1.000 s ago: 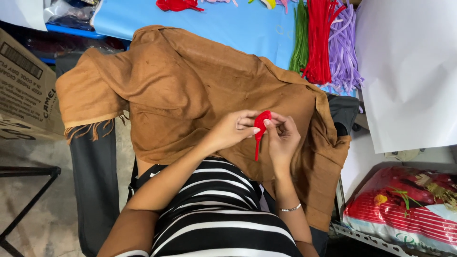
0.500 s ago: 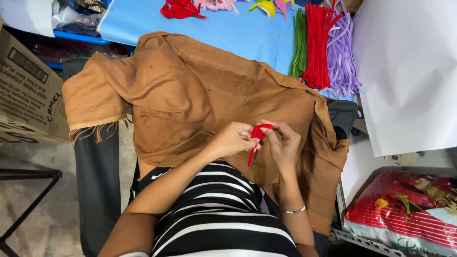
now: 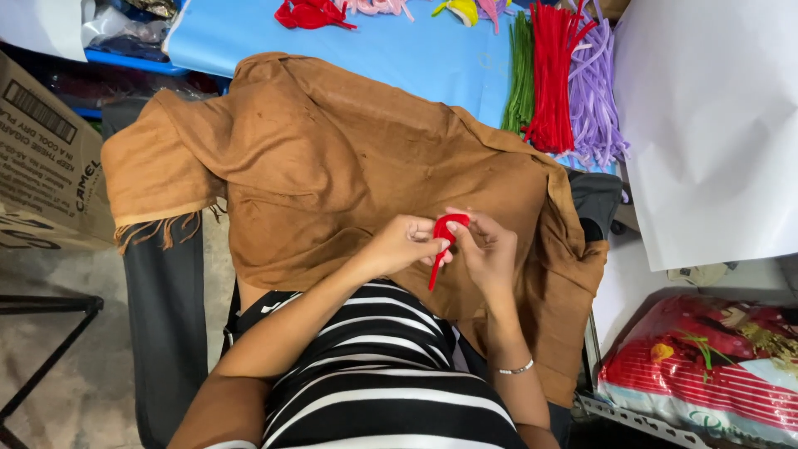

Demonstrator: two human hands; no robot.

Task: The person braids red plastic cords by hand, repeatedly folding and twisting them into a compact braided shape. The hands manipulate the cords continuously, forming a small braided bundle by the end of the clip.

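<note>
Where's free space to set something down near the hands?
Free: brown cloth left of and above both hands; blue sheet between red bits and green stems. Crowded: stem bundles at top right.

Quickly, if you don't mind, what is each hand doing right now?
Left hand: closed, fingertips pinching the red pipe cleaner.
Right hand: closed, pinching the same red pipe cleaner at its bent top, over the brown cloth.

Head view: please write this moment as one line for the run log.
left hand: pinches red pipe cleaner | right hand: bends its top | under hands: brown cloth | behind: pipe cleaner bundles on blue table
</note>
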